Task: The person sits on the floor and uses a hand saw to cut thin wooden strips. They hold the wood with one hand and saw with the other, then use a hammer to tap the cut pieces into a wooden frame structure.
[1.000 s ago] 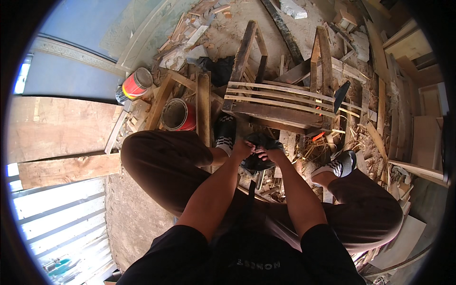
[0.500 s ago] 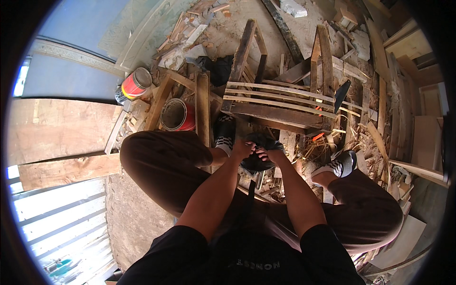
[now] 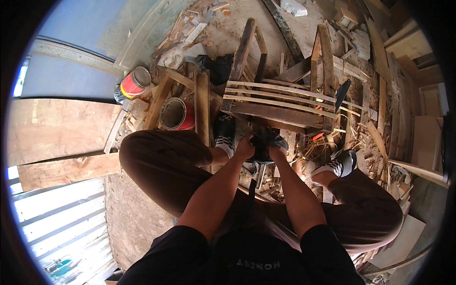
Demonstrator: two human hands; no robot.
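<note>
Two bare hands meet at a crumpled black bag (image 3: 267,138), which sits low between the spread knees, in front of a wooden frame (image 3: 275,115). Left hand (image 3: 245,147): curled into a loose fist at the bag's left edge, gripping it; fingertips mostly hidden. Right hand (image 3: 278,153): against the bag's near right side, fingers bent inward and covered by the dark material; cannot tell how far closed they are. Contents of the bag not discernible.

Wearer seated, legs apart, in brown trousers (image 3: 156,166) and a black shirt (image 3: 280,249). Left foot (image 3: 224,130) beside an upright timber (image 3: 203,104); right foot (image 3: 341,164) among scraps, off to the right. Both in dark footwear with checkered socks.

Wooden frame just beyond the bag: dark, worn timber, two uprights at its far side, several pale slats (image 3: 280,99) laid across. A flat black piece (image 3: 341,96) stands by the slats' right end. A small orange object (image 3: 318,136) near the frame's front right corner.

Left of the upright timber, a red bucket (image 3: 188,118), open mouth showing. Farther left, a second bucket (image 3: 136,84), red and yellow, tilted, near a blue-grey panel (image 3: 66,78). Another dark crumpled heap (image 3: 217,69) lies left of the frame. Wood scraps (image 3: 273,190) litter the ground below the hands.
</note>
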